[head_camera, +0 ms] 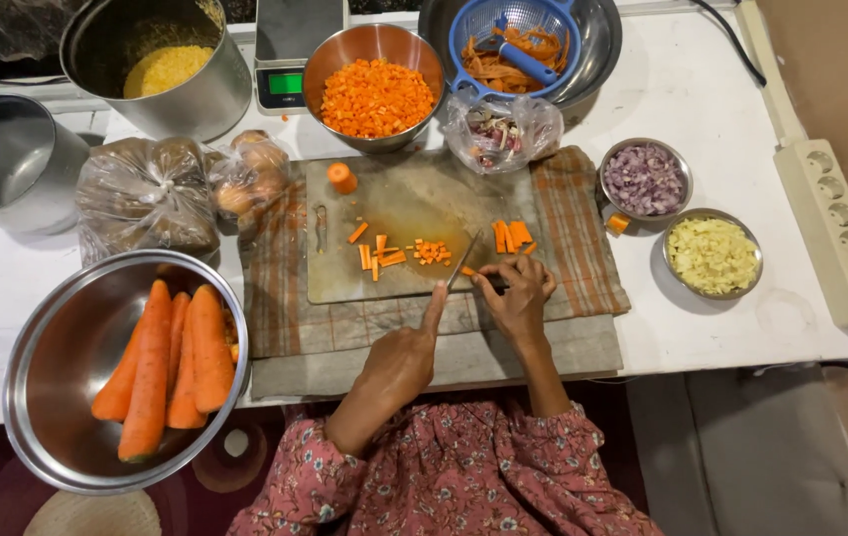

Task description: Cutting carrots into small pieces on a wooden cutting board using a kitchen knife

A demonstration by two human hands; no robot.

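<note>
A worn cutting board [409,194] lies on a checked cloth [583,248]. On it are small diced carrot pieces [431,251], short carrot sticks [511,236] and a carrot stub [342,178]. My right hand [521,298] grips the handle of a knife [465,260], whose blade slants across the board's front edge. My left hand [399,362] is curled, with its index finger stretched out to the blade's lower end. A steel bowl [329,60] behind the board holds diced carrot. A large steel bowl [47,337] at the left holds several whole peeled carrots [161,367].
At the back stand a pot of yellow grains [161,69], a kitchen scale [290,50] and a blue colander of carrot peels [513,40]. Plastic bags [146,194] lie left of the board. Bowls of chopped red onion [645,179] and pale diced pieces [712,255] sit right, near a power strip [836,228].
</note>
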